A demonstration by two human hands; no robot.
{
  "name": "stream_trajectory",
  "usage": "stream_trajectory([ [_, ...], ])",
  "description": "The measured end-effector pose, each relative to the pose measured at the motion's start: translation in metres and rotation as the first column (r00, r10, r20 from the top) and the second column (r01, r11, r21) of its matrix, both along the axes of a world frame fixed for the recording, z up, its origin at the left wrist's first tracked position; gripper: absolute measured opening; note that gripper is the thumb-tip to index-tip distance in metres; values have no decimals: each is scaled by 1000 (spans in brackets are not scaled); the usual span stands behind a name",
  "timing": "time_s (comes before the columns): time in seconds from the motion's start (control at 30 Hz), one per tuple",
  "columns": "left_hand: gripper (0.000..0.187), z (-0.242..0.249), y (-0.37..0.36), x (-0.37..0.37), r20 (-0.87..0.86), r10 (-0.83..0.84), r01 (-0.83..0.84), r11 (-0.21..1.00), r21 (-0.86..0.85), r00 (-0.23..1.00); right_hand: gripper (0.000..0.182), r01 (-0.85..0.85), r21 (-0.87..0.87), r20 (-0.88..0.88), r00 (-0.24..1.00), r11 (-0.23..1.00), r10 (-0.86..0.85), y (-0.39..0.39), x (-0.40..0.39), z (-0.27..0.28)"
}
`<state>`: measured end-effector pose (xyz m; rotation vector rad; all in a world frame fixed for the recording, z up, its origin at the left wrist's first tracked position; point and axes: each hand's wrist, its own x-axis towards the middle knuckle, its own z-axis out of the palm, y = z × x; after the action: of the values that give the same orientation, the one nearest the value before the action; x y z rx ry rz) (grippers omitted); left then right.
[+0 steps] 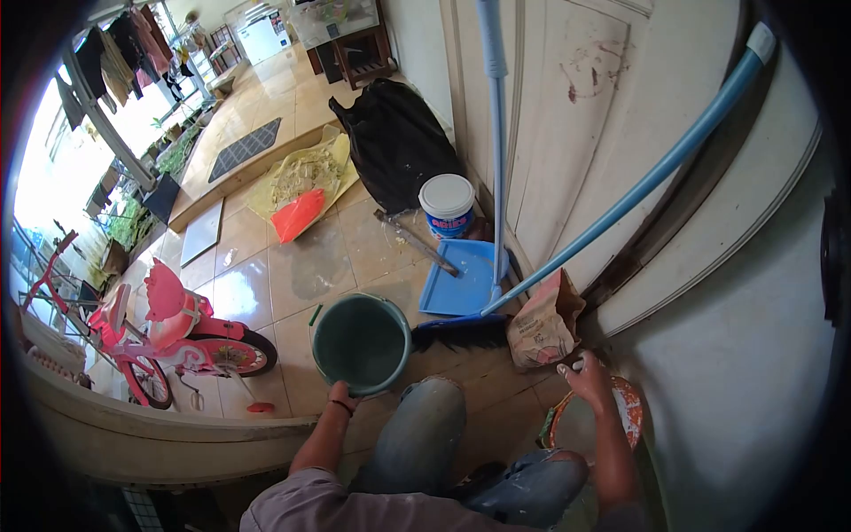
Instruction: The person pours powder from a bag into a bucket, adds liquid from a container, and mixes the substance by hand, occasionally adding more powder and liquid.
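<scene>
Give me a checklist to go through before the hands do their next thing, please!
1. Left hand on the green bucket: ok, it is at the near rim.
2. Right hand touching the paper bag: cannot tell; the fingers are by its bottom edge.
3. Clear room between bucket and broom head: not ok, they look almost side by side.
4. Lid on the white tub: ok, it looks covered.
5. What is in the orange-rimmed container: cannot tell; the right arm hides part of it.
</scene>
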<state>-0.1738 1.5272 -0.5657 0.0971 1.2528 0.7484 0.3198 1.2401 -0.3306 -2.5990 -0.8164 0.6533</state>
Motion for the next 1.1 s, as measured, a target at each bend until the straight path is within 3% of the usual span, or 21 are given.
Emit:
stream_trajectory([
  [0.03, 43, -31, 17, -12, -303, -300, 386, 878, 283, 905, 58, -21, 49, -15, 1000, 999, 22, -9, 0, -2],
  [0.07, 40, -50, 30, -21, -636, -427, 742, 552, 381, 644, 58, -31, 39, -22, 999, 999, 32, -18, 0, -3],
  [0.1, 40, -67, 44, -28, -641, -433, 749, 551, 368, 633, 58, -26, 33, -35, 999, 999, 27, -27, -1, -1],
  [0.17, 36, -73, 73, -23, -358, -322, 468, 745, 476, 876, 54, -3, 55, -116, 993, 998, 9, -40, -4, 10],
  [0.2, 36, -56, 70, -16, -364, -331, 478, 745, 465, 871, 54, 5, 48, -125, 992, 999, 1, -45, -3, 9],
  [0.27, 33, -21, 97, 2, -749, -382, 764, 596, 249, 542, 48, -13, 46, -95, 995, 999, 17, -65, 2, 3],
  [0.33, 32, 15, 112, 31, -943, -319, 896, 439, -62, 91, 44, 5, 54, -85, 996, 999, -1, -82, 10, -4],
  [0.37, 32, 12, 119, 33, -942, -322, 894, 443, -62, 94, 40, 22, 73, -71, 997, 997, -17, -89, 15, -7],
  [0.4, 37, 10, 128, 35, -770, -335, 681, 712, 171, 543, 40, 23, 71, -72, 997, 997, -18, -96, 17, -10],
  [0.43, 43, 10, 143, 40, -454, -188, 333, 905, 265, 871, 39, 128, 71, -90, 988, 989, -122, -101, 17, -12],
  [0.47, 49, 8, 154, 44, -74, 74, -59, 981, 185, 995, 37, 234, 66, -107, 968, 970, -226, -107, 16, -13],
  [0.57, 56, 7, 153, 60, 62, 164, -172, 973, 155, 984, 37, 302, -30, 16, 953, 953, -302, -125, -2, -6],
  [0.63, 54, 91, 110, 114, -187, -25, -16, 977, -213, 982, 32, 344, -31, 137, 932, 939, -337, -144, -28, -2],
  [0.7, 50, 80, 83, 156, -128, -316, 281, 931, -232, 940, 27, 391, 53, 323, 864, 919, -387, -189, -48, -36],
  [0.77, 42, 69, 91, 220, 48, -510, 507, 859, 71, 859, 26, 502, 10, 257, 834, 865, -487, -201, -83, -20],
  [0.8, 32, 59, 115, 264, 88, -486, 465, 865, 190, 869, 25, 588, -36, 190, 798, 808, -572, -203, -99, -3],
  [0.9, 40, 67, 199, 387, 166, -354, 322, 928, 189, 921, 24, 695, -185, 105, 717, 695, -689, -199, -147, 49],
  [0.93, 34, 25, 248, 410, 140, -461, 438, 883, 168, 876, 24, 712, -185, 117, 700, 677, -704, -216, -159, 44],
  [1.0, 51, 2, 304, 457, 146, -398, 375, 913, 163, 906, 18, 878, -56, -42, 473, 475, -880, -284, -194, 25],
  [1.07, 64, 17, 321, 476, 192, -415, 386, 907, 170, 889, 19, 868, -45, -12, 494, 494, -870, -348, -233, 4],
  [1.1, 59, 44, 310, 479, 123, -381, 351, 912, 214, 916, 19, 842, -37, 10, 539, 538, -842, -366, -254, 0],
])
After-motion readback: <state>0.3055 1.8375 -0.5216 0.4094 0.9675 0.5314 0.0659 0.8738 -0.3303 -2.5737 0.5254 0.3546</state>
